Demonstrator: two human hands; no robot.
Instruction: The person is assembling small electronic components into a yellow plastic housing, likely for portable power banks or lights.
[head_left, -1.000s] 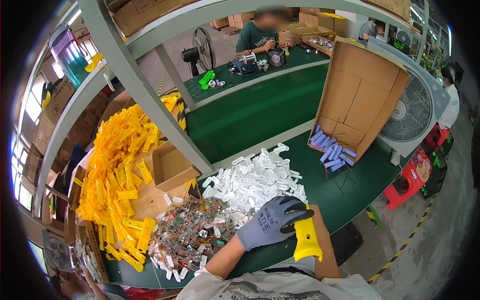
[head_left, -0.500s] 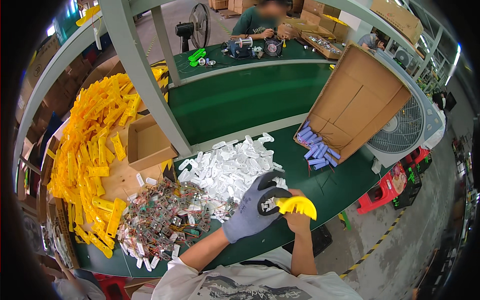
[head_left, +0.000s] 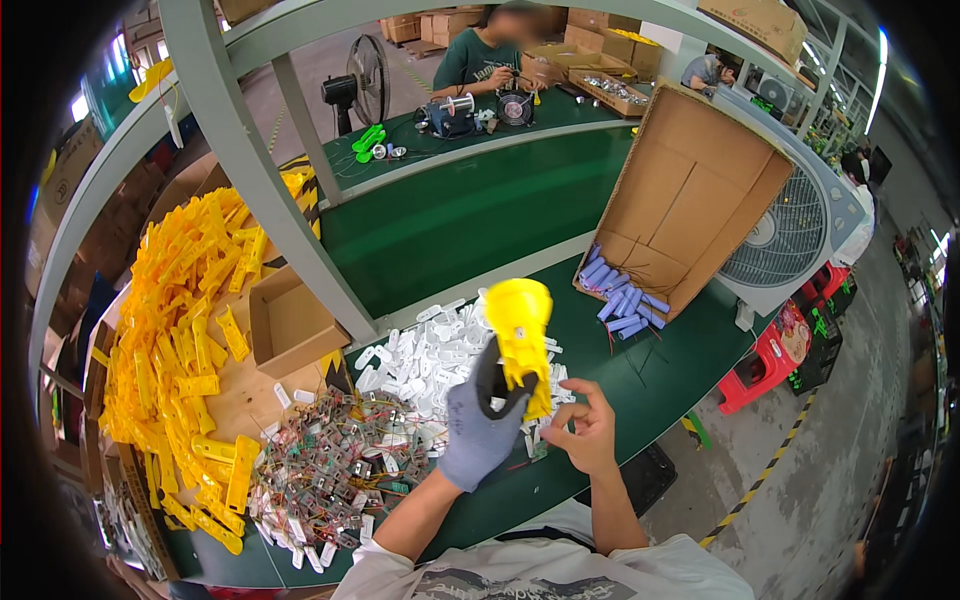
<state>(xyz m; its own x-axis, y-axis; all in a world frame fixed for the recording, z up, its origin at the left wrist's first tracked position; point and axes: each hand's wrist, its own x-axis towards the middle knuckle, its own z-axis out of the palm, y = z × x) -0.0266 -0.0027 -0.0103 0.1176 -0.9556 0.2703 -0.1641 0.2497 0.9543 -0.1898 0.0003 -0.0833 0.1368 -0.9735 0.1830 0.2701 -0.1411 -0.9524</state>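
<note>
My left hand (head_left: 482, 425), in a grey-blue glove with black fingers, is closed around a yellow plastic flashlight shell (head_left: 522, 335). The shell stands nearly upright, its wide round head at the top. Bare and half curled, my right hand (head_left: 588, 435) is just right of the shell's lower end, thumb and fingers apart. By its thumb tip is a small circuit piece (head_left: 537, 443) with a thin red wire; whether the thumb touches it I cannot tell. White plastic parts (head_left: 425, 350) lie heaped behind my left hand. Left of it sits a pile of wired circuit assemblies (head_left: 335, 465).
Many yellow shells (head_left: 185, 300) cover the left side beside a small open carton (head_left: 290, 320). Purple battery cells (head_left: 625, 300) spill from a tilted cardboard box (head_left: 695, 190) at right. A grey metal post (head_left: 265, 170) rises behind. Across the bench, a co-worker (head_left: 480, 60) handles parts.
The yellow shell has swung from lying sideways to upright, raised in my left hand. My right hand has come off the shell and its fingers have spread. The view has shifted slightly.
</note>
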